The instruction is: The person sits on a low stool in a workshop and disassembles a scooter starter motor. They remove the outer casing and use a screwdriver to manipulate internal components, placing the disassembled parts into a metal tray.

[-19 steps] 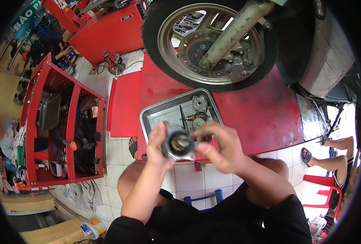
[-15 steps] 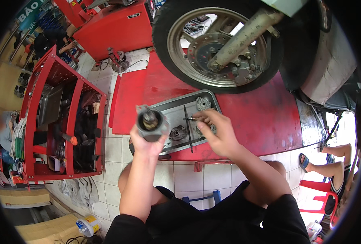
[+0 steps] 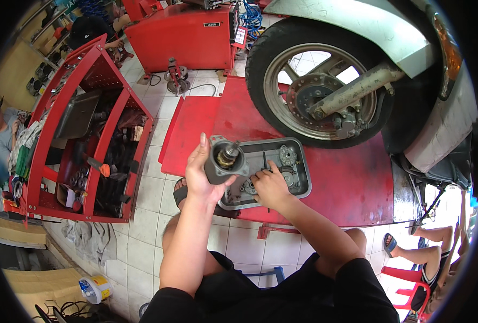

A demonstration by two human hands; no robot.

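My left hand (image 3: pixel 200 177) grips a grey metal cylindrical housing (image 3: pixel 220 169) with a shaft and bearing standing inside it, held over the left part of a shallow metal tray (image 3: pixel 304 183). Reaching down into that tray is my right hand (image 3: pixel 271 185), its fingers slightly bent and apart among the loose parts. What its fingertips touch is too small to tell. Around it lie a flanged cast part (image 3: pixel 288 155), a dark rod (image 3: pixel 264 159), a round plate and several small pieces. The tray rests on a red metal platform (image 3: pixel 346 188).
Beyond the platform rises a scooter's front wheel (image 3: pixel 266 107). A red tool cart (image 3: pixel 102 124) stands at left, a red cabinet (image 3: pixel 180 43) and small wheeled jack (image 3: pixel 177 81) behind. Other people are near: one at far left (image 3: pixel 5 126), one behind the cart, bare legs (image 3: pixel 416 253) at right.
My right hand has left the housing and dropped into the tray. My left hand keeps hold of the housing, now upright over the tray's left side. The whole view has shifted too.
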